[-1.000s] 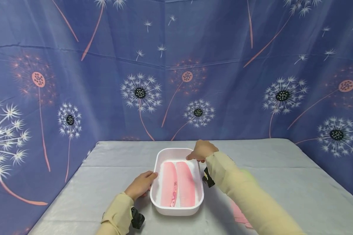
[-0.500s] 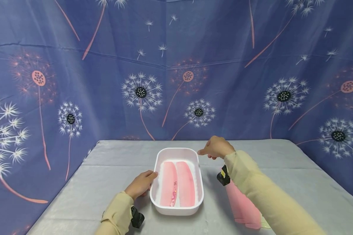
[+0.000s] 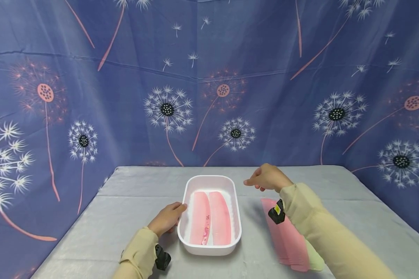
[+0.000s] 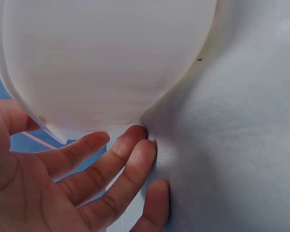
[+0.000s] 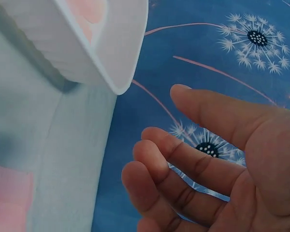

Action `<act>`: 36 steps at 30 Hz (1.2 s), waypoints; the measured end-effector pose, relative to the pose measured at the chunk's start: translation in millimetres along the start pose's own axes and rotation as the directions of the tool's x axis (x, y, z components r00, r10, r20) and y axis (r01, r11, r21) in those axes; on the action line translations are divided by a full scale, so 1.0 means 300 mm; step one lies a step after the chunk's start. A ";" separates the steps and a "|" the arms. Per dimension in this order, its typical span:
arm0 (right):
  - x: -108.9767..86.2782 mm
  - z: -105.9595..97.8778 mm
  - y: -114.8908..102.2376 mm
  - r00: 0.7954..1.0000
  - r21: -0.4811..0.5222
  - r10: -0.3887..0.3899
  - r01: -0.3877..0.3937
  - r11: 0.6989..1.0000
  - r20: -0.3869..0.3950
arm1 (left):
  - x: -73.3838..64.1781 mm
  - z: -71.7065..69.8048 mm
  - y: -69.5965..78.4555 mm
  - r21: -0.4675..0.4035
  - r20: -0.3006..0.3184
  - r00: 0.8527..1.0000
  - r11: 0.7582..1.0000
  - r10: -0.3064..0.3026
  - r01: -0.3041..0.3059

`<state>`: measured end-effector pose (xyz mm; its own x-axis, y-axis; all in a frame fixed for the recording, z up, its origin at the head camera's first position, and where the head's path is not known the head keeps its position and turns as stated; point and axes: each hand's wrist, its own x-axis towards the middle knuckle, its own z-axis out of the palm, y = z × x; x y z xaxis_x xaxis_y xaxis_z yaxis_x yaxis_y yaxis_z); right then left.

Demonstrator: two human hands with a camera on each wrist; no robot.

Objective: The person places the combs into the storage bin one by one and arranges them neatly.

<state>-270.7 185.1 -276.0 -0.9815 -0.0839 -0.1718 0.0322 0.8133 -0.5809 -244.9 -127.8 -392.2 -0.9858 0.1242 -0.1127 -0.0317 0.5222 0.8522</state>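
A white plastic tray [image 3: 209,250] stands on the table with two pink combs lying lengthwise in it. The left comb [image 3: 199,217] has a printed pattern along one edge; the right comb [image 3: 220,219] is plain. My left hand [image 3: 167,219] holds the tray's left side, its thumb at the rim and its fingers against the outer wall in the left wrist view. Right of the tray, my right hand [image 3: 268,178] hovers above the table, fingers loosely bent and holding nothing. Beneath that forearm lie overlapping pink combs [image 3: 289,244], partly hidden.
A pale green comb [image 3: 315,259] shows beside the pink ones, partly covered by the right sleeve. Grey cloth covers the table [image 3: 143,182]. Blue dandelion-print fabric [image 3: 195,116] hangs behind it and at both sides.
My right hand has moved from above the tray's far right corner to the right, away from it. More of the combs on the table now shows. The left hand has stayed put.
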 end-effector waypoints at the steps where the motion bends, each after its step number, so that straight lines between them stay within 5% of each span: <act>1: -0.002 0.001 0.007 1.000 -0.001 0.002 -0.002 1.000 -0.002 | 0.000 0.000 0.000 0.001 0.000 1.000 1.000 -0.002 0.002; 36: -0.060 -0.050 0.250 0.999 0.120 0.000 0.005 0.993 -0.041 | -0.006 0.002 0.009 -0.012 0.003 1.000 1.000 -0.022 0.022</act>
<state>-253.4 256.1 -304.5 -0.9885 -0.0599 -0.1388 0.0498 0.7380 -0.6730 -243.3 -126.3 -390.1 -0.9845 0.1148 -0.1330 -0.0555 0.5147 0.8556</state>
